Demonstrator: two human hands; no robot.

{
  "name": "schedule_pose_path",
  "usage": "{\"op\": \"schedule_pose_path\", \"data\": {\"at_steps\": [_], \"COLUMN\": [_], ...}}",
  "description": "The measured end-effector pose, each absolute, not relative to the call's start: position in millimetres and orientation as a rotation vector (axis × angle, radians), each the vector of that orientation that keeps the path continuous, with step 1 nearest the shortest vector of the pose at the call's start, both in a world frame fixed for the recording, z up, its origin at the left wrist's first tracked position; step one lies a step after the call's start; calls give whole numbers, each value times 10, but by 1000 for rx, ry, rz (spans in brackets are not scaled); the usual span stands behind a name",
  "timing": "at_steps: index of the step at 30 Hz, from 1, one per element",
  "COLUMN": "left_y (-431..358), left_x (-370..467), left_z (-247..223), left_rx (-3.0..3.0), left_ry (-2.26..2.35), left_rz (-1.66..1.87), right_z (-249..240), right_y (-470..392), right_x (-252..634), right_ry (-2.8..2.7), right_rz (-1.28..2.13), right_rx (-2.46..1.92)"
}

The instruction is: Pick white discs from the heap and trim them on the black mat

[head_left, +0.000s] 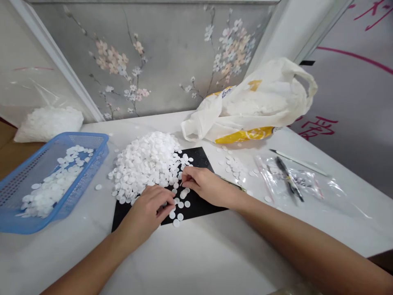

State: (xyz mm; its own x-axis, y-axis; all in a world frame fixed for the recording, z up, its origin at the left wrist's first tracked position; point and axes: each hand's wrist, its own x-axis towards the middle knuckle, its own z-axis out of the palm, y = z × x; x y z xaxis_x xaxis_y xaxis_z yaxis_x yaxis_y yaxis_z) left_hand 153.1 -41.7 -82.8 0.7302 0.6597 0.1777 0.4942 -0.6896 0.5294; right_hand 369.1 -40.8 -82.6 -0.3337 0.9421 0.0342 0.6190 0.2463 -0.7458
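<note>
A heap of small white discs lies partly on a black mat on the white table. My left hand rests at the heap's near edge, its fingers curled together; what they hold, if anything, is hidden. Over the mat, right of the heap, my right hand has its thumb and fingertips pinched, and nothing can be made out between them. Several loose discs lie flat on the mat between both hands.
On the left stands a blue basket of discs, with a filled clear bag behind it. A white and yellow plastic bag lies at the back. To the right are a black pen, clear bags and scattered discs.
</note>
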Motion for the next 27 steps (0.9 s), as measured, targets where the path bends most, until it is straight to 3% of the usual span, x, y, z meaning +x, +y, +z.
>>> {"op": "schedule_pose_path", "data": {"at_steps": [9, 16, 27], "left_y": [-349, -406, -414], "left_x": [1604, 1652, 1596], "left_z": [-778, -794, -739], "left_rx": [2441, 2401, 1742], "left_ry": [1100, 1147, 1177], "left_rz": [446, 305, 672], "right_z": [-897, -847, -830], "right_y": [-387, -403, -503], "right_x": [3625, 3816, 3755], "right_ry": [-1952, -1357, -2020], "right_rz": [901, 1621, 1036], "right_rx": [-1444, -1133, -1354]}}
